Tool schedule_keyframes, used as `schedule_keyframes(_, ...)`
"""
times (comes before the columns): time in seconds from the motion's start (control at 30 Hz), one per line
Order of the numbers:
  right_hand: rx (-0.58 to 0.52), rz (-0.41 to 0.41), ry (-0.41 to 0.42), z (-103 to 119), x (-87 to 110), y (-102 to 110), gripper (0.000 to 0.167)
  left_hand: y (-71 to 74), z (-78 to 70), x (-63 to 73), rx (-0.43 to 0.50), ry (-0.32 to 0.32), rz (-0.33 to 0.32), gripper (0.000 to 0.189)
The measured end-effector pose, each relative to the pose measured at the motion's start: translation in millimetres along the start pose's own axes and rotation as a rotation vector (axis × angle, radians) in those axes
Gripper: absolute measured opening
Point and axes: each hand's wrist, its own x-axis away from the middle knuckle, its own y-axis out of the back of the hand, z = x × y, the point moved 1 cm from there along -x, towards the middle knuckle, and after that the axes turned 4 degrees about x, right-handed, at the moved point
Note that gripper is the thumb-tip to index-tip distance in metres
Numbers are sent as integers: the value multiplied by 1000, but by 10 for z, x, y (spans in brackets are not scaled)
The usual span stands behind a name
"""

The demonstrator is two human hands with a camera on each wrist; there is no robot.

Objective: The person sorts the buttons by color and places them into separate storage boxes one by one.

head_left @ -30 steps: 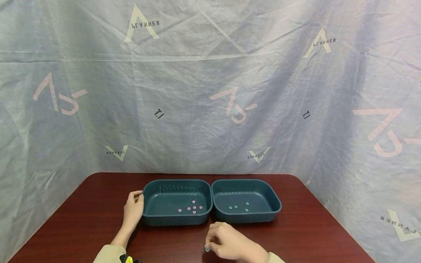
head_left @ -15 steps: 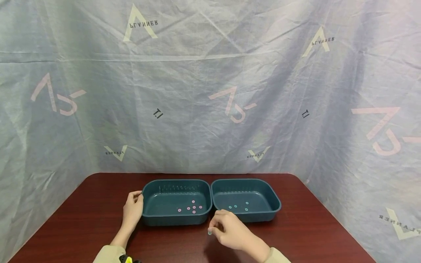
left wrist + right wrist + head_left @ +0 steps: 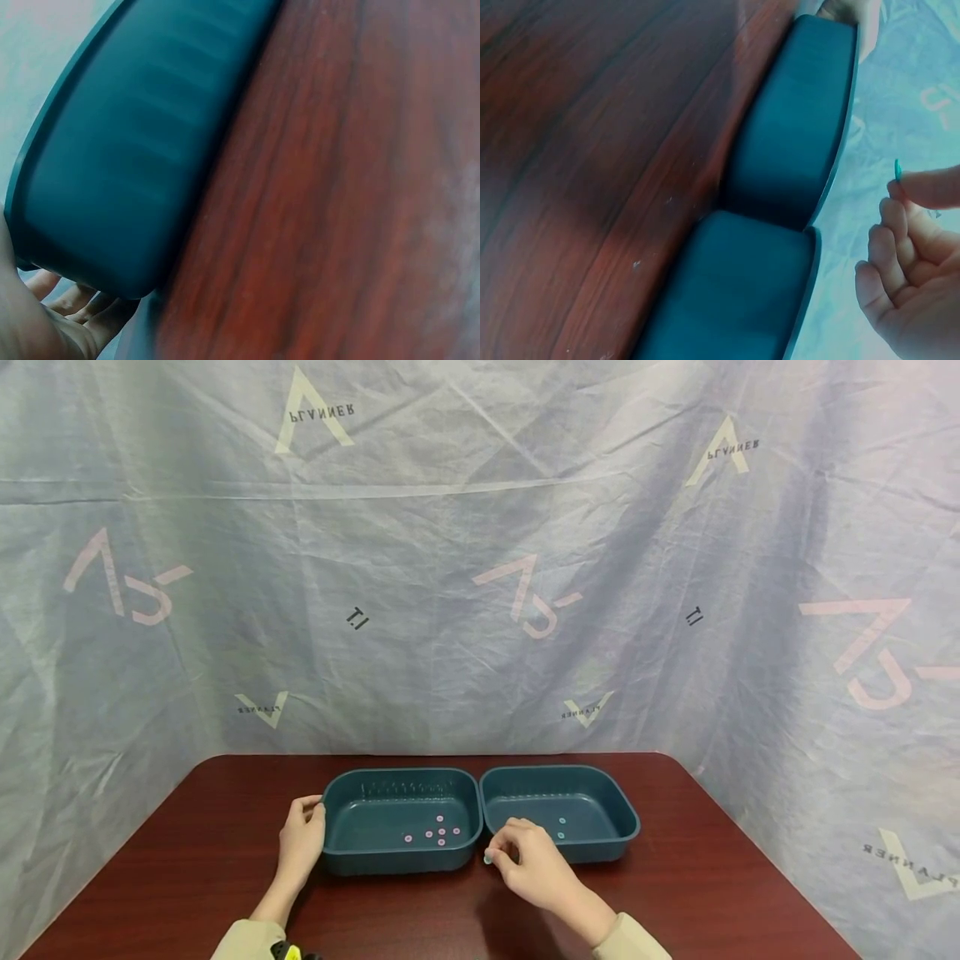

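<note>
In the head view my right hand (image 3: 530, 867) pinches a small teal button (image 3: 488, 856) between thumb and fingertip, in front of the right tray's near left corner. The right wrist view shows the button (image 3: 898, 169) edge-on at the fingertips. Two teal buttons (image 3: 562, 828) show in the right dark teal tray (image 3: 600, 852); the hand hides part of its floor. Several pink buttons (image 3: 441, 832) lie in the left tray (image 3: 397, 862). My left hand (image 3: 300, 839) grips that tray's left end, and in the left wrist view its fingers (image 3: 75, 298) bend round the wall.
Both trays stand side by side, touching, on a reddish-brown wooden table (image 3: 405, 910). A pale printed cloth (image 3: 450, 568) hangs behind the table and along its sides.
My right hand has risen from near the table's front, moving forward and slightly right with the teal button. It now covers part of the right tray. My left hand stays at the left tray.
</note>
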Motion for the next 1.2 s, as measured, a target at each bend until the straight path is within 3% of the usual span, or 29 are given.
schedule_keyframes(0.53, 35, -131, -140, -202, -68, 34, 12, -3, 5, -7, -4, -10, -5, 46)
schedule_keyframes(1.2, 40, -206, -181, -446, -102, 21, 13, -18, 23, -16, -3, -15, -25, 45)
